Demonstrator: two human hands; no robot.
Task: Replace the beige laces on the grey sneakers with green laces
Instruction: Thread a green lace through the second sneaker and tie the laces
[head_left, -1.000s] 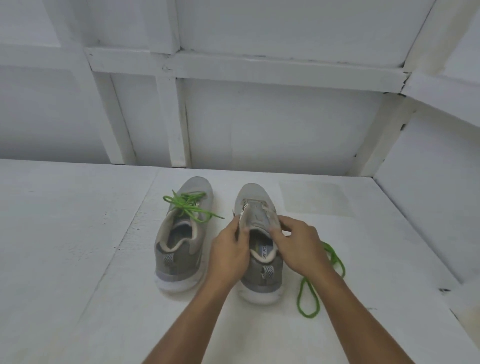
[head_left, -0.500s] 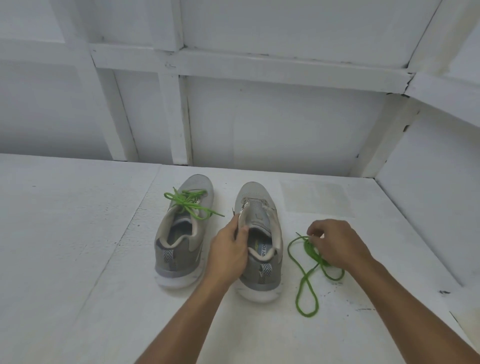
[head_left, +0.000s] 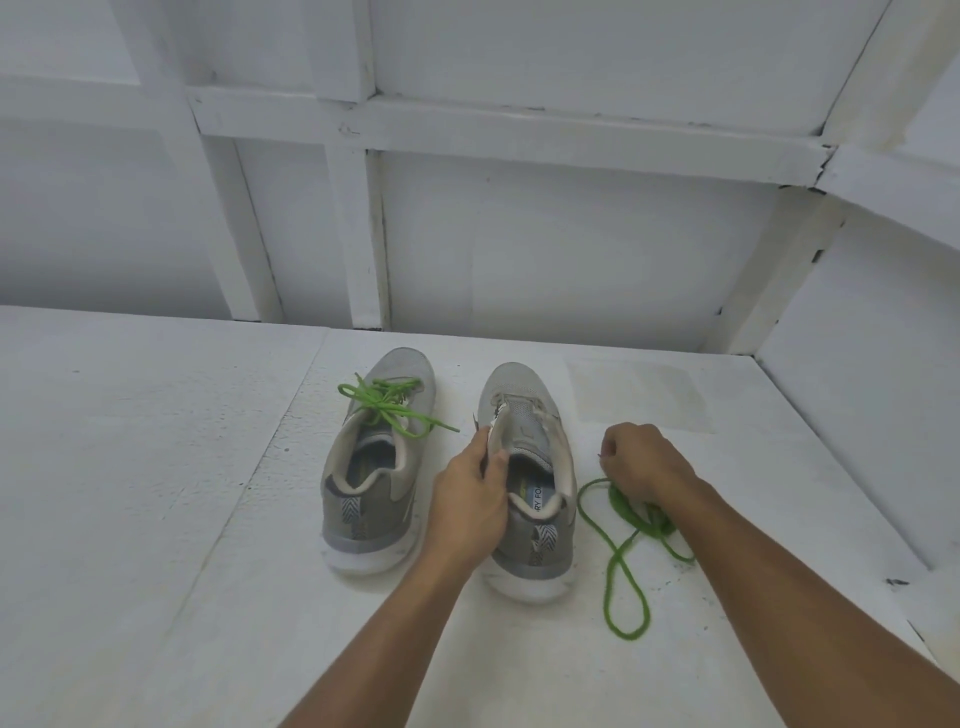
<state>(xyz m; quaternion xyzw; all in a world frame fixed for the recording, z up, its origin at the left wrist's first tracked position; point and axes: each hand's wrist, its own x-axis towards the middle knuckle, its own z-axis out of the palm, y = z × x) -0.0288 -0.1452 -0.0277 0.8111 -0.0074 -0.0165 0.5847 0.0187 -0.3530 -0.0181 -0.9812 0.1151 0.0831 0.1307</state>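
Green lace (head_left: 387, 402) already sitting tied on left sneaker (head_left: 363, 483), near far edge of white floor (head_left: 156, 519); right sneaker (head_left: 540, 441) lying unlaced. Left hand (head_left: 470, 509) pinching its eyelet flap; right hand (head_left: 644, 467) curling fingers round loose green lace (head_left: 623, 509) beside it.

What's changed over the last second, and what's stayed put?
The right hand left the tongue of the right sneaker, swung out to the right and closed its fingers on the loose green lace lying on the table. The left hand kept its pinch on that tongue; both sneakers stayed put, the left sneaker already laced green.
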